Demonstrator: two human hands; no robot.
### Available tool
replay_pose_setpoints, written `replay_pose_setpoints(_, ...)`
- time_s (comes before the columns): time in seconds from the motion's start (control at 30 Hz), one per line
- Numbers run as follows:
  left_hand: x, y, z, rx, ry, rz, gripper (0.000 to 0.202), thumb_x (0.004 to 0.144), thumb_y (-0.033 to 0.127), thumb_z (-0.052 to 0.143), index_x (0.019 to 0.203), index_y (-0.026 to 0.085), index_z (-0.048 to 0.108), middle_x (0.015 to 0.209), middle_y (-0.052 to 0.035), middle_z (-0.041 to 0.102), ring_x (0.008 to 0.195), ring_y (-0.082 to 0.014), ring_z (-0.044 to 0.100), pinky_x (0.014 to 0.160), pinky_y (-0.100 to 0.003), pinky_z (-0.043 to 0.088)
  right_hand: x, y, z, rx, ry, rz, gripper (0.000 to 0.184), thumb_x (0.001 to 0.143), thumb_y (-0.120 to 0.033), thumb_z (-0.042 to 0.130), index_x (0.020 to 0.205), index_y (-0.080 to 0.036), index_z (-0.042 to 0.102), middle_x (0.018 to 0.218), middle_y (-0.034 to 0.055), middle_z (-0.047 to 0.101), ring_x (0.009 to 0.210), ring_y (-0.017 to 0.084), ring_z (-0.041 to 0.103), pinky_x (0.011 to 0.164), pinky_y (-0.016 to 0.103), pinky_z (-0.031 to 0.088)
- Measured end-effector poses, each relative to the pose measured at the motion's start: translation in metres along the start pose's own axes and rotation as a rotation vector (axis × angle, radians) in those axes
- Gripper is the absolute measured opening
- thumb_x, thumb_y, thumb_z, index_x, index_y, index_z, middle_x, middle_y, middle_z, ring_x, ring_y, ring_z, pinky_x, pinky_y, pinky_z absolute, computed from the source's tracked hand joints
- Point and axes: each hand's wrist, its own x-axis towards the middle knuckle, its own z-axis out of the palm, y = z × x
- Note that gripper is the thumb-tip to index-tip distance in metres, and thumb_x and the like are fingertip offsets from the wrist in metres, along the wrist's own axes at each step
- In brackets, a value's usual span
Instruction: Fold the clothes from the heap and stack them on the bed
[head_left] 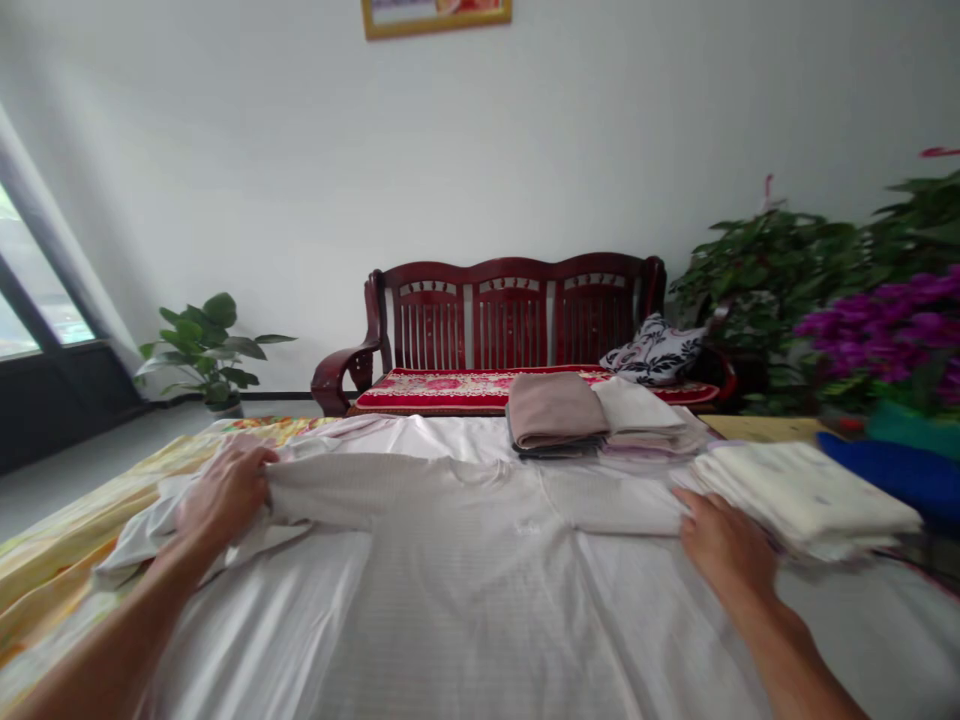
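A white long-sleeved shirt [480, 580] with faint stripes and small lettering on the chest lies spread out, its collar away from me. My left hand [229, 490] is closed on the end of the left-side sleeve. At the other side, my right hand [724, 540] pinches the opposite sleeve's end, so both sleeves stretch outward. Under the shirt is a white sheet [262, 620]. Crumpled pale cloth [142, 530] lies beside and below my left hand. Close to my right hand sits a stack of folded cream cloth [810, 490].
Beyond the collar stand folded clothes, a brown piece [559, 408] and a white pile [645, 410]. A blue item [892, 470] and purple flowers [885, 330] are at the right. A yellow patterned cloth [45, 560] covers the left. A wooden bench [510, 320] stands behind.
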Motion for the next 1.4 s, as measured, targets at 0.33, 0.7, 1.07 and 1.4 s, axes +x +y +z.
replay_pose_setpoints(0.33,-0.033,0.082,0.061,-0.053,-0.161,0.449,0.053,0.098,0.040,0.028,0.140,0.020,0.054,0.144,-0.0089,0.056,0.135,-0.0256,0.049,0.114,-0.038,0.034,-0.005,-0.017,-0.027,-0.053,0.083,0.007,0.041,0.081,-0.008,0.051,0.116,-0.021,0.070,0.119,0.0090,0.069,0.100,0.027,0.059,0.083,0.039,0.043)
replay_pose_setpoints(0.7,-0.051,0.117,0.087,0.014,-0.213,0.285,0.051,0.097,0.033,0.038,0.143,0.017,0.053,0.149,-0.0171,0.050,0.139,-0.0344,0.045,0.113,-0.051,0.034,-0.008,-0.006,-0.023,-0.115,-0.188,0.135,0.040,0.089,-0.016,0.044,0.125,-0.016,0.062,0.110,0.0152,0.072,0.103,0.030,0.066,0.075,0.037,0.048)
replay_pose_setpoints(1.07,-0.120,0.259,0.066,-0.351,-0.313,0.866,0.057,0.101,0.047,0.039,0.154,0.025,0.037,0.160,-0.0118,0.035,0.150,-0.0291,0.028,0.121,-0.049,0.027,0.000,-0.002,-0.019,0.255,0.045,0.414,0.046,0.092,-0.034,0.041,0.129,-0.022,0.067,0.107,0.0164,0.075,0.080,0.029,0.070,0.071,0.039,0.051)
replay_pose_setpoints(1.4,-0.135,0.272,0.072,-0.386,-0.314,0.823,0.052,0.098,0.042,0.047,0.148,0.028,0.046,0.159,-0.0104,0.037,0.149,-0.0318,0.029,0.121,-0.054,0.024,0.006,-0.007,0.017,1.238,0.210,0.642,0.066,0.073,-0.027,0.047,0.137,-0.016,0.059,0.117,0.0117,0.071,0.089,0.026,0.071,0.071,0.037,0.061)
